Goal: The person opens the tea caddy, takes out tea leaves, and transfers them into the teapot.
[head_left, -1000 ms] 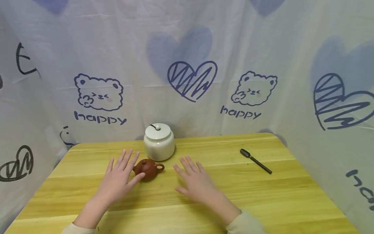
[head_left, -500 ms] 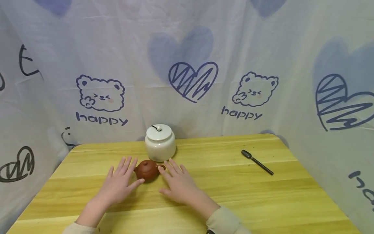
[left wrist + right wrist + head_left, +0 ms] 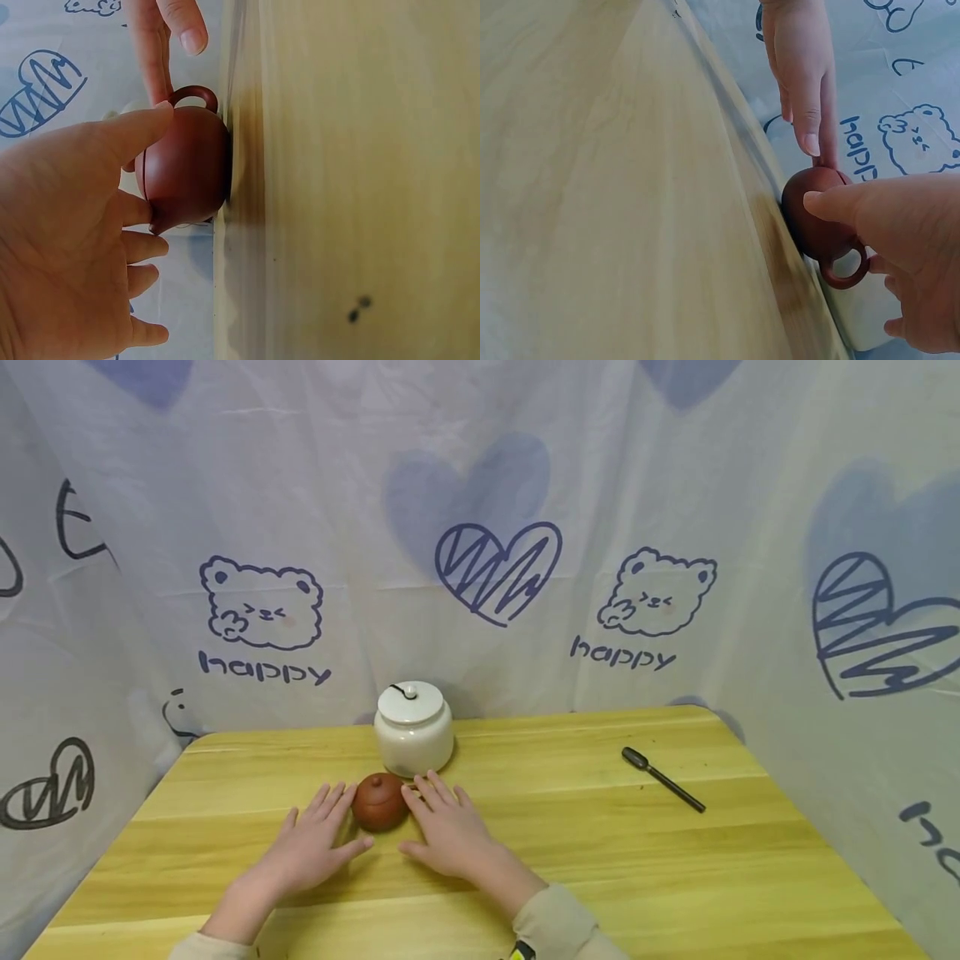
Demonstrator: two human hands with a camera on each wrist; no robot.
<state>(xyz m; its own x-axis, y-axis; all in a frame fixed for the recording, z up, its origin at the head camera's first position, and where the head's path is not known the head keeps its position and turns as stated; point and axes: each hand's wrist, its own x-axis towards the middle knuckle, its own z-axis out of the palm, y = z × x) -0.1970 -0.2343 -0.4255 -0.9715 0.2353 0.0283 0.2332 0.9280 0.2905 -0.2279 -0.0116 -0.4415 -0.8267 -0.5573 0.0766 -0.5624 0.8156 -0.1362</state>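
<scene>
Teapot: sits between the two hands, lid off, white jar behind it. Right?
Not quite: the lid is on the teapot, not off, as the head view shows. The rest holds: it sits between the left hand and the right hand, with the white jar behind it.

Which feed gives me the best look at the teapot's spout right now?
The left wrist view: the spout shows in profile, its tip near the fingers of the left hand. In the head view, that hand's fingers hide it; the right wrist view shows the teapot and handle, but no spout.
</scene>
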